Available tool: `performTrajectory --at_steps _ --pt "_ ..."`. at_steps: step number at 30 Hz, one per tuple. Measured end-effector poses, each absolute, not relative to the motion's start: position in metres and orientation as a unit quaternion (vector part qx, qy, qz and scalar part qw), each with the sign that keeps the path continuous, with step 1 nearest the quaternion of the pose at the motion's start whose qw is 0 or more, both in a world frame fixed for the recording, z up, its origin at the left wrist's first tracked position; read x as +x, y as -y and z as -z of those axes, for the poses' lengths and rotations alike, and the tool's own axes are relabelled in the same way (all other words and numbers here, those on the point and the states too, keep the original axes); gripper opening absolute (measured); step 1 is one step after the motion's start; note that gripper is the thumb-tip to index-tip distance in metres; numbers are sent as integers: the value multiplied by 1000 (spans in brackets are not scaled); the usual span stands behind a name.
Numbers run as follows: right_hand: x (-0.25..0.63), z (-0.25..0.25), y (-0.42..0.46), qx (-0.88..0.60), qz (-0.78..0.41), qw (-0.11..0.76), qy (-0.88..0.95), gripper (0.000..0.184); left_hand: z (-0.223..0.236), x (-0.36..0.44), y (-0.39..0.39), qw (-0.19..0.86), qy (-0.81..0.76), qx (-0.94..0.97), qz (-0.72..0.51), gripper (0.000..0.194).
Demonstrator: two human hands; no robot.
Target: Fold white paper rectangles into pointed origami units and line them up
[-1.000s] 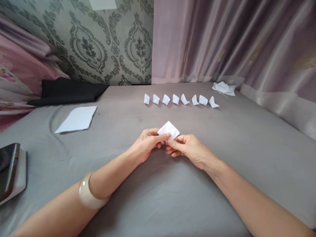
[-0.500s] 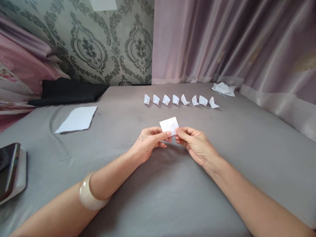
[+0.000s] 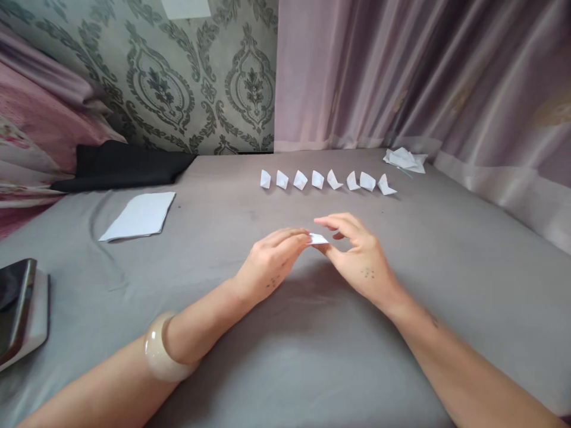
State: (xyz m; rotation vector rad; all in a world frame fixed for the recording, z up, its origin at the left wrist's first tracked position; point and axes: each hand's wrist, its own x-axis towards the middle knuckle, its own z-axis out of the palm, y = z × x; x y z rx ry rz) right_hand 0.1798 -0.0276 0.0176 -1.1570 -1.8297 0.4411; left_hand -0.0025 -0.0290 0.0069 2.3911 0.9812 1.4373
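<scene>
A small folded piece of white paper is held just above the grey cloth, tilted so that little of its face shows. My left hand is closed on its left part, with the fingers over the top and the thumb hidden. My right hand has its thumb at the paper's right edge, seemingly beneath it. The index and other fingers of that hand are raised and apart above the paper. Beyond my hands, several small folded white paper pieces stand in a row on the cloth.
A stack of white paper sheets lies at the left. Behind it is a folded black cloth. A dark-topped object sits at the left edge. More folded papers are heaped at the far right, near the curtain.
The folded paper has been tipped from facing me to nearly flat. My left fingers have come over its top, and my right fingers have lifted and spread away from it.
</scene>
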Motion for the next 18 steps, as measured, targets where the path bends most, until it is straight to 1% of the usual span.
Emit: performTrajectory --at_steps 1,2,4,7,11,14,18 --pt "180 -18 29 -439 -145 450 764 23 -6 -4 28 49 -304 825 -473 17" --pt "181 -19 30 -413 -119 449 783 22 -5 -5 28 18 -293 834 -467 20" --pt "182 -18 31 -377 -87 453 803 26 -5 -8 27 -12 -309 828 -468 23" --pt "183 -16 33 -367 -76 461 804 29 -8 -11 26 11 -347 813 -468 21" --pt "183 -13 33 -370 -80 449 810 30 -12 -15 24 66 -332 833 -438 24" --pt "182 -9 32 -394 -27 407 823 28 -10 -17 21 52 -323 851 -410 22" --pt "177 -6 21 -404 88 300 860 30 -5 -23 12 20 -339 876 -342 28"
